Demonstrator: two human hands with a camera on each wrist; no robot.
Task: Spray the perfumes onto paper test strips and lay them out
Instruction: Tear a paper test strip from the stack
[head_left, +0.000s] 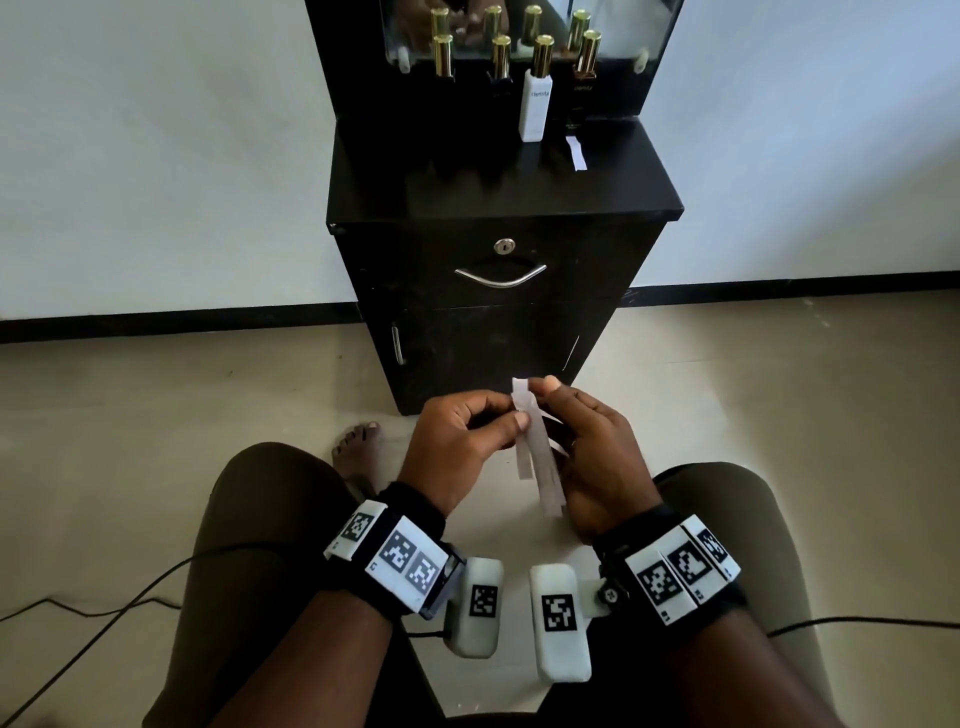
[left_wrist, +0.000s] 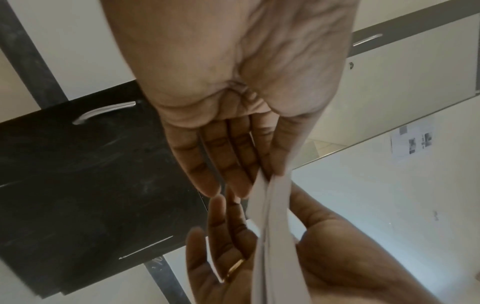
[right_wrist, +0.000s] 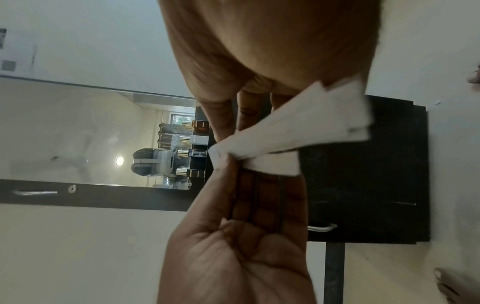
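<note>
Both hands hold a bundle of several white paper test strips (head_left: 535, 452) above my lap. My left hand (head_left: 511, 418) pinches the strips near their top between thumb and fingers. My right hand (head_left: 551, 410) grips the bundle from the right, with its thumb up beside the top end. The left wrist view has the strips (left_wrist: 272, 226) running from the left fingers (left_wrist: 233, 164) across the right palm (left_wrist: 337, 257). In the right wrist view the strips (right_wrist: 298, 127) fan out. A white perfume bottle (head_left: 535, 104) and dark gold-capped bottles (head_left: 444, 57) stand on the cabinet. One strip (head_left: 575, 153) lies beside them.
The black cabinet (head_left: 498, 208) stands against the wall ahead, with a mirror behind the bottles and a drawer handle (head_left: 500, 278) on its front. My knees frame the hands, a bare foot (head_left: 358, 441) rests on the floor, and a cable (head_left: 78, 613) runs at the left.
</note>
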